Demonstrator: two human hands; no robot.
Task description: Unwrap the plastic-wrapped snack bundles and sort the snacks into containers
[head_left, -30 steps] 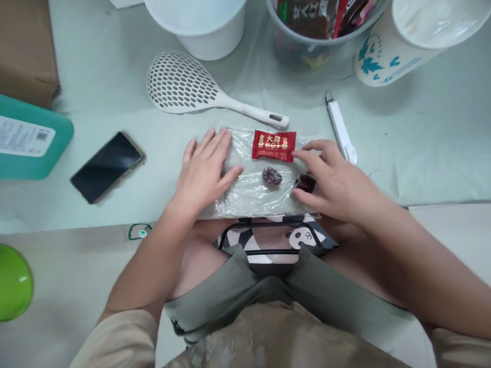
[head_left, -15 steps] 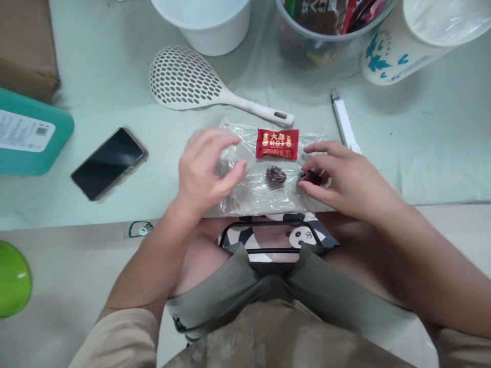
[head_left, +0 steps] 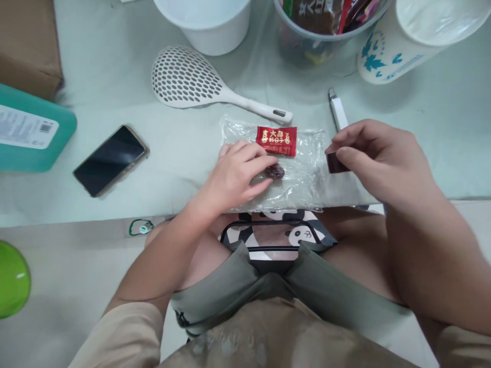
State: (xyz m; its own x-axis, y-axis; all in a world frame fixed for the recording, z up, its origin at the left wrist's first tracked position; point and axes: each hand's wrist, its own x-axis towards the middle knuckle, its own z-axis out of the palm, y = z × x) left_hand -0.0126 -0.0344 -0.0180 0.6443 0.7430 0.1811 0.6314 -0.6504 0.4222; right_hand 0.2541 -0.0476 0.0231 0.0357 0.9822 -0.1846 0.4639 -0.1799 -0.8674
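Between the thumb and fingers of my right hand (head_left: 378,156), a small dark red-brown piece with straight edges (head_left: 336,162) is pinched above the table's front edge; its exact kind is unclear. My left hand (head_left: 241,174) is open over a clear plastic sheet (head_left: 303,189), its fingers curved and apart. Its fingertips reach a dark, wrinkled lump like a dried date (head_left: 276,171), partly covering it. Just behind that lump lies a red wrapped candy (head_left: 276,141) with gold characters, also on the plastic.
A white slotted skimmer (head_left: 187,79) lies behind the plastic, a white-handled tool (head_left: 338,112) to the right. Farther back stand a white tub (head_left: 218,36), a clear tub of packets (head_left: 307,43) and a lined paper cup (head_left: 383,61). Leftward are a phone (head_left: 111,161) and green container (head_left: 57,133).
My left hand has moved right and onto the wrinkled lump. My right hand has lifted the dark piece from the plastic and drawn it rightward.
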